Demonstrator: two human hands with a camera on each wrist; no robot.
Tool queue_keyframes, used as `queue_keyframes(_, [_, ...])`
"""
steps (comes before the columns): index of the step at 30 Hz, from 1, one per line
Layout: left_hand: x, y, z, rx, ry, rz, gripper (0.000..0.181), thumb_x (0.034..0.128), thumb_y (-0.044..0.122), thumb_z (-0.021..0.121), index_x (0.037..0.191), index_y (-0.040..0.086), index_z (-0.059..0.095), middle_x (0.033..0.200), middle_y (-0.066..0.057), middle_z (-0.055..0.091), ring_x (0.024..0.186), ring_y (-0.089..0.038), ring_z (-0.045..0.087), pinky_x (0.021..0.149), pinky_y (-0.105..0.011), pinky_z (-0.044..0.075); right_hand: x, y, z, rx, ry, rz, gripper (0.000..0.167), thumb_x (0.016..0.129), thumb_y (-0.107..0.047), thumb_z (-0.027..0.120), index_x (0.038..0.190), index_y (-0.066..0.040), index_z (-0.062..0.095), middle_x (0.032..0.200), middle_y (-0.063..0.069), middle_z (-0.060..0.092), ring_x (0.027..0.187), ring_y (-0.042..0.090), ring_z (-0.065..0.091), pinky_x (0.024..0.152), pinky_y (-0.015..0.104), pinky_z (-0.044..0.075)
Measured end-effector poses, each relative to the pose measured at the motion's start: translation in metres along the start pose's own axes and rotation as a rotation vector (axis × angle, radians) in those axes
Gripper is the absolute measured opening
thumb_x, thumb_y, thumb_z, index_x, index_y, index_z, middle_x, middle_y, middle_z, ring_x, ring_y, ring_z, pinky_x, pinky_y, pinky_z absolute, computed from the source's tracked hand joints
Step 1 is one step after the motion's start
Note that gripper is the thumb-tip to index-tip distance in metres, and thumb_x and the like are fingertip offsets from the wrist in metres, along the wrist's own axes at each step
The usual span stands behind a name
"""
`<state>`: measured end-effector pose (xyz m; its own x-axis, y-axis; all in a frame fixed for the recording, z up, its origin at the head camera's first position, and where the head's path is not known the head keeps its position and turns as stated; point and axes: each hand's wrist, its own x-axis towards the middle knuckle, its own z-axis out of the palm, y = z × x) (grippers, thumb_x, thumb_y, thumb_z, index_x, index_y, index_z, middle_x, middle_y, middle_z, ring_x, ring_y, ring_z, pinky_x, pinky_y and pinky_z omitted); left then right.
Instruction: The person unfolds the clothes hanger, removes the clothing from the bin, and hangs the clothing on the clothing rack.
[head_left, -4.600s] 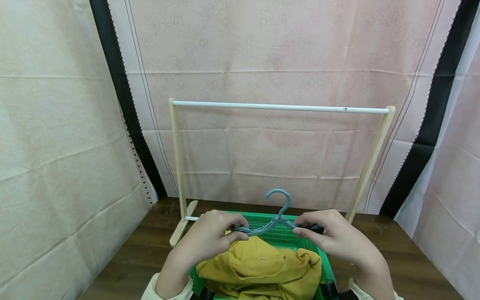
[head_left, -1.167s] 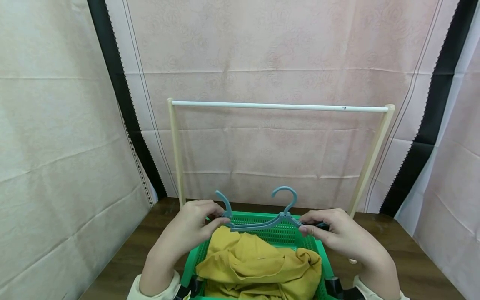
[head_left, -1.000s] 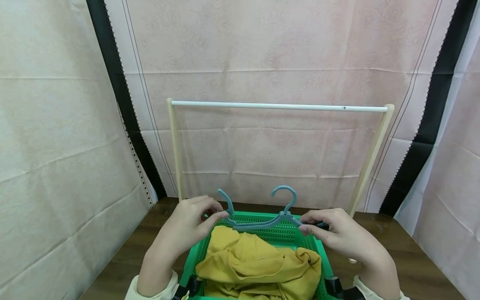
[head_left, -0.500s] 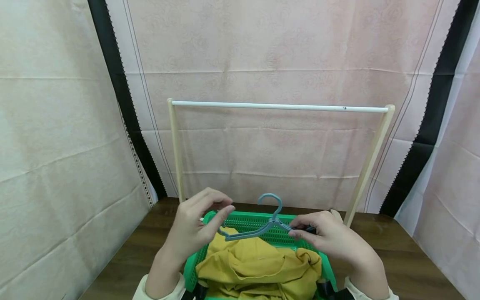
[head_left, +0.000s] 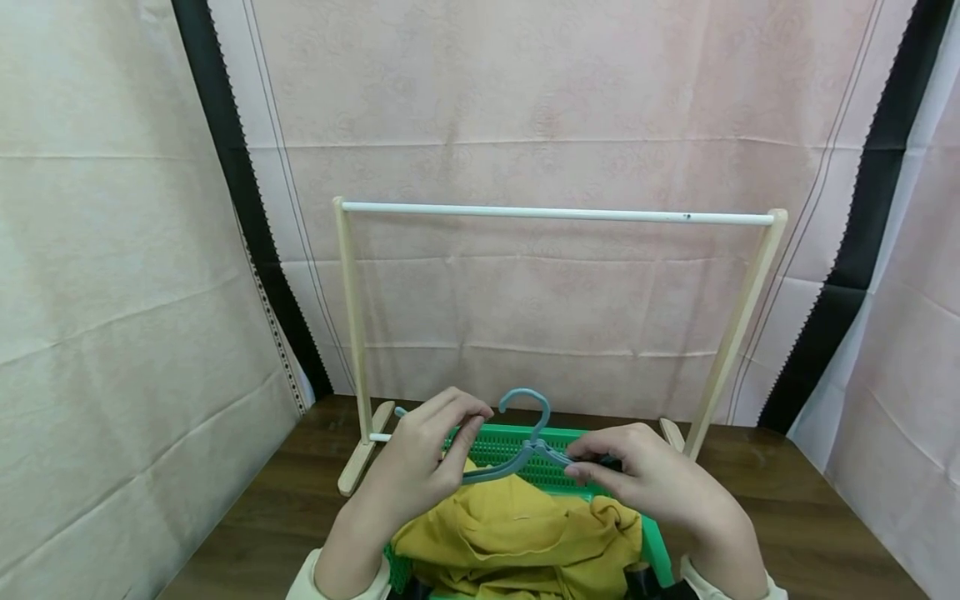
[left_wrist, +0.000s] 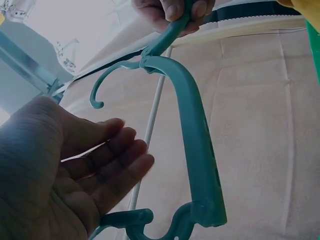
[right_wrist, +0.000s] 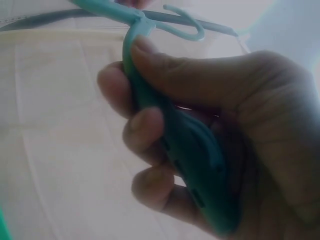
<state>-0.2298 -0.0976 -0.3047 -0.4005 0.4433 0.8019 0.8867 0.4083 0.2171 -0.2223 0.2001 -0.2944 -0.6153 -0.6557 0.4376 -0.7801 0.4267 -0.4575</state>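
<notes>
My right hand (head_left: 637,467) grips one arm of a blue-green plastic clothes hanger (head_left: 517,460). In the right wrist view, thumb and fingers curl round that hanger arm (right_wrist: 195,160). The hanger is held above a crumpled yellow garment (head_left: 525,533), its hook pointing up. My left hand (head_left: 431,458) is beside the hanger's other arm (left_wrist: 192,135), fingers loosely bent towards the thumb and nothing between them. At that arm's end, the left wrist view shows a curved end piece (left_wrist: 180,220), partly hidden behind the hand.
A green mesh basket (head_left: 660,554) holds the yellow garment on the wooden table (head_left: 810,517). Behind it stands a rack with a white bar (head_left: 555,213) and cream posts (head_left: 738,333). Cloth walls (head_left: 525,100) enclose the back and sides.
My left hand has let go of the hanger's end piece, first risen, then moved right. The end piece has swung down from upright. My right hand has carried the hanger left and slightly down.
</notes>
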Motion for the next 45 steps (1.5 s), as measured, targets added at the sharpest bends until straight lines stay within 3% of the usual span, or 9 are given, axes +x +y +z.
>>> queue_keyframes(7, [-0.0024,0.0008,0.0012,0.196,-0.093,-0.091,0.016,0.0994,0.011,0.064,0.113,0.018,0.068,0.112,0.011,0.065,0.094,-0.001,0.059,0.072,-0.020,0.051,0.0009,-0.0009,0.0006,-0.034,0.035,-0.055,0.011,0.100,-0.020,0.065,0.105,-0.025,0.073,0.092,-0.017,0.070,0.079,0.001,0.068,0.067,0.024,0.056])
queue_keyframes(15, [-0.0030,0.0012,-0.0005,0.261,-0.134,-0.139,0.013,0.0991,0.016,0.066,0.110,0.021,0.070,0.108,0.012,0.066,0.089,-0.002,0.060,0.069,-0.022,0.051,-0.0011,-0.0015,-0.0001,-0.094,0.092,-0.082,0.011,0.098,-0.017,0.068,0.103,-0.026,0.073,0.090,-0.018,0.069,0.079,-0.002,0.067,0.067,0.019,0.055])
queue_keyframes(22, [-0.0044,0.0008,0.0000,0.273,-0.205,-0.183,0.014,0.1013,0.032,0.063,0.111,0.025,0.070,0.107,0.016,0.066,0.093,-0.004,0.063,0.073,-0.025,0.053,-0.0038,-0.0006,-0.0022,-0.184,0.157,-0.102,0.014,0.095,-0.018,0.071,0.101,-0.031,0.073,0.088,-0.023,0.069,0.073,-0.007,0.065,0.061,0.014,0.051])
queue_keyframes(28, [-0.0069,0.0000,-0.0004,0.250,-0.234,-0.200,0.020,0.1001,0.040,0.063,0.110,0.024,0.071,0.107,0.013,0.068,0.091,-0.006,0.064,0.074,-0.027,0.054,-0.0049,0.0031,-0.0049,-0.136,0.152,-0.145,0.017,0.095,-0.009,0.070,0.103,-0.024,0.073,0.090,-0.018,0.070,0.078,0.000,0.068,0.067,0.015,0.053])
queue_keyframes(37, [-0.0077,-0.0019,-0.0020,0.161,-0.306,-0.230,0.028,0.1015,0.044,0.059,0.111,0.021,0.071,0.105,0.009,0.070,0.093,-0.011,0.067,0.079,-0.031,0.055,-0.0069,0.0034,-0.0081,-0.089,0.152,-0.131,0.019,0.095,-0.006,0.069,0.106,-0.021,0.074,0.090,-0.016,0.071,0.079,0.003,0.069,0.069,0.019,0.055])
queue_keyframes(45, [-0.0071,-0.0025,-0.0026,0.126,-0.350,-0.253,0.026,0.1010,0.045,0.059,0.111,0.023,0.070,0.102,0.015,0.067,0.090,-0.007,0.065,0.079,-0.030,0.054,-0.0087,0.0067,-0.0088,-0.090,0.207,-0.196,0.027,0.090,0.001,0.072,0.107,-0.020,0.074,0.091,-0.014,0.072,0.078,0.003,0.070,0.067,0.018,0.054])
